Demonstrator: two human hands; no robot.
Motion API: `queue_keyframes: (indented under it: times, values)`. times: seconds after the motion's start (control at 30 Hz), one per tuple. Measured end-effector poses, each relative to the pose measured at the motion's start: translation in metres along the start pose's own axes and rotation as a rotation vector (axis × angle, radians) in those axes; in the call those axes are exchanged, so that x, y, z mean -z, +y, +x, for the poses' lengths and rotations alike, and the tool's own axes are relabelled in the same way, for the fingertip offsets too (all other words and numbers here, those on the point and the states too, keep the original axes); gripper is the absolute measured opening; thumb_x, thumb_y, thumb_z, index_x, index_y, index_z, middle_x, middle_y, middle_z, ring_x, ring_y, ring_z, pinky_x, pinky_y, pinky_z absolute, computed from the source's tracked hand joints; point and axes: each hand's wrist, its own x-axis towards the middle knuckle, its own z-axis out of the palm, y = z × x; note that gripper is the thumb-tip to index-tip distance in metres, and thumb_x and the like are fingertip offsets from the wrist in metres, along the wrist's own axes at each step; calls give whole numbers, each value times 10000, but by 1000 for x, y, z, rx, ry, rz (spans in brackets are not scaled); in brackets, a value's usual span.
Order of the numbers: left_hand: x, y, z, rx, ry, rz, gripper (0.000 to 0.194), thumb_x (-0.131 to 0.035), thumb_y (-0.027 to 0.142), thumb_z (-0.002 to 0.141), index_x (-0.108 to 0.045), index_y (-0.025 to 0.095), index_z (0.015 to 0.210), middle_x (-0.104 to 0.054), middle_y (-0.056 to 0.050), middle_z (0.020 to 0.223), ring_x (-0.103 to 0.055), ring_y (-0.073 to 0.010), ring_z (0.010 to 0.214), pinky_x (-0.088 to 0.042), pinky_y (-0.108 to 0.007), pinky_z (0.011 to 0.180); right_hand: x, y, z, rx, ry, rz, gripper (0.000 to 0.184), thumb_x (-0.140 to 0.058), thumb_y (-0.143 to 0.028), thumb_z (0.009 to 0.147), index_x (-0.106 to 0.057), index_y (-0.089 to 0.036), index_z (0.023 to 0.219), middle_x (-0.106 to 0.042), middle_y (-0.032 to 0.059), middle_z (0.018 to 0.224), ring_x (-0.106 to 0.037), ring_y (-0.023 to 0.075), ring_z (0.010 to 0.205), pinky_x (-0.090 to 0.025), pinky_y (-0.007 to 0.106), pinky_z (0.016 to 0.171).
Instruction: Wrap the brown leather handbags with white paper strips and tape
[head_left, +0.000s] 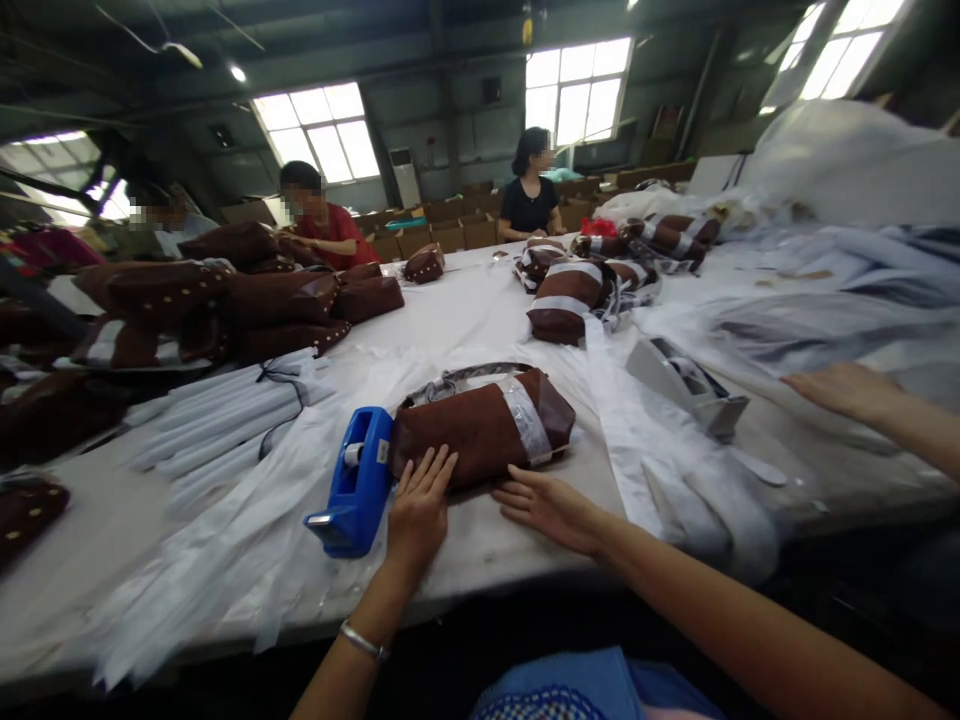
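A brown handbag [472, 425] lies on its side in front of me, its strap curving behind it. White wrapping [527, 418] goes around it near its right end. My left hand [421, 510] rests with outstretched fingers on the bag's lower left part. At the bag's near edge, my right hand [547, 508] lies with its fingers extended; the fingertips are at the bag's lower side, and I cannot tell whether they press on it. A blue tape dispenser [352, 490] stands against the bag's left end.
Brown bags [277, 300] are piled at the left, and wrapped bags [566, 300] lie farther back. Rolled white strips [232, 410] and a grey tape dispenser [686, 385] flank the work spot. Another person's hand [847, 388] reaches in at right. Several people work around the table.
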Motion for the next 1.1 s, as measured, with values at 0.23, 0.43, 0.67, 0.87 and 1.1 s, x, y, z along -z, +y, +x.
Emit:
queue_keyframes:
  times: [0.23,0.43,0.67,0.87,1.1]
  values:
    - [0,7,3,18,72,18,674,-575,310,904,-342,167,1520,-448,-134,1525,-432,-309,1395,-331,-499,1152,-37,5,17,164,100,249,117,-647,-206,740,-590,-213,842,-696,64,1077,-667,178,1071,-438,338,1097]
    - [-7,12,20,88,144,39,692,-524,159,877,-330,228,1537,-485,-87,1506,-529,-299,1298,-411,-437,1075,-28,-9,-4,392,12,-75,317,-711,-303,746,-639,-232,1047,-690,56,1182,-621,235,1189,-452,438,1089]
    - [-19,14,21,76,184,-43,639,-442,87,900,-391,275,1508,-548,-46,1451,-543,-250,1305,-366,-431,1136,93,-43,-76,879,325,-1635,344,-602,-297,917,-657,-235,1250,-538,91,1456,-351,313,1442,-229,558,1199]
    - [-21,15,20,111,199,-72,666,-470,83,876,-393,284,1506,-525,-41,1472,-535,-242,1317,-356,-423,1151,147,-40,-91,787,544,-2024,258,-637,-313,904,-707,-236,1140,-591,102,1399,-412,351,1400,-302,621,1132]
    - [-20,14,17,108,209,-68,697,-461,56,850,-394,280,1506,-538,-36,1459,-546,-242,1306,-368,-418,1141,139,-62,-74,845,560,-1885,204,-553,-259,953,-756,-275,955,-705,28,1235,-586,284,1251,-374,578,1090]
